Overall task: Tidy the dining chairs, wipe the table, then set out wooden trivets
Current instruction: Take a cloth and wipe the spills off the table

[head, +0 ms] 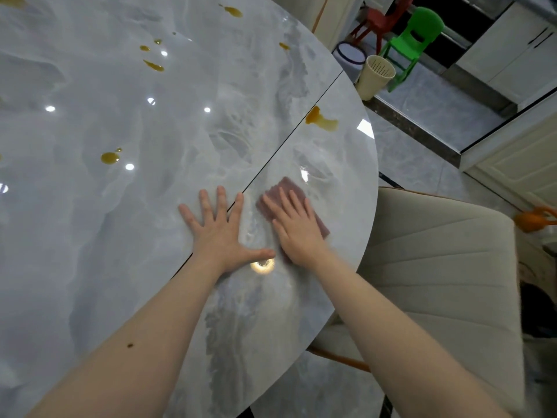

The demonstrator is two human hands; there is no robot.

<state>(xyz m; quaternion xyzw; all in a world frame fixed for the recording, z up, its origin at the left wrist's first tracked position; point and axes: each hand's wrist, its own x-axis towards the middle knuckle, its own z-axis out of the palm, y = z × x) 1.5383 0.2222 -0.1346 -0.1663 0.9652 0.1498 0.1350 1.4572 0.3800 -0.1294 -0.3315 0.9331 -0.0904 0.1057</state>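
Flat under the right hand (297, 229), the cloth (291, 203) runs lengthwise along its straight fingers.

Glossy marble-look table (150, 206), ribbed cloth (289, 188)

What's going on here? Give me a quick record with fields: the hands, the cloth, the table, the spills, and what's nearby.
left hand: left hand flat on the table, fingers spread, holding nothing
right hand: right hand pressing flat on the cloth
cloth: mauve cloth, folded, lying near the table's right edge
table: glossy grey marble-look table with a dark seam
spills: amber spills, the nearest one beyond the cloth; others further left
nearby: beige chair at the right, green child's chair beyond
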